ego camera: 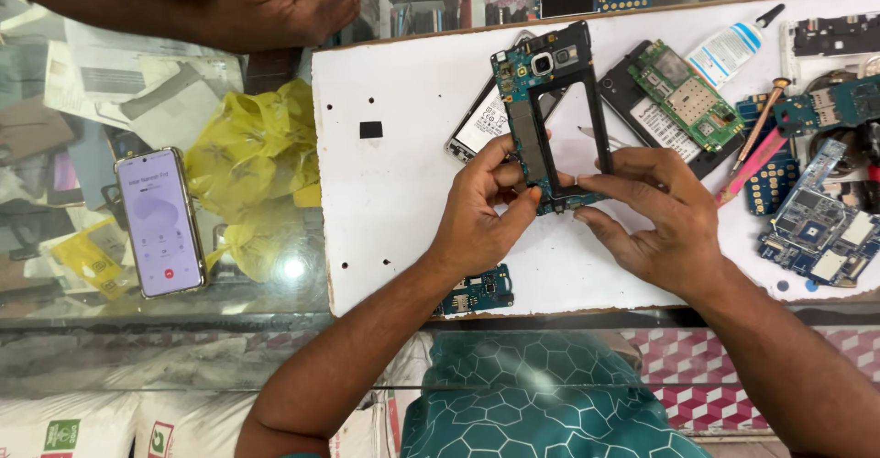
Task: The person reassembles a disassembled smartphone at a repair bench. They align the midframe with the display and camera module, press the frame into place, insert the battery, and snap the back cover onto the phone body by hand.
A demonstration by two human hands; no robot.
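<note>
Both hands hold a black phone frame [548, 100] with a blue circuit board and camera module fitted at its top, raised over a white work board [394, 220]. My left hand [481, 210] pinches the frame's lower left corner. My right hand [655, 215] grips its lower right edge with thumb and fingers. Under the frame lies a phone part with a silver battery label [481, 123].
To the right lie a green board on a black phone [683, 96], blue circuit boards [816, 224], a screwdriver [761, 123], a pink tool and a glue tube [729, 50]. A lit phone [160, 221] and yellow bag [261, 160] rest on the glass counter. Another person's hands [284, 0] are at top left.
</note>
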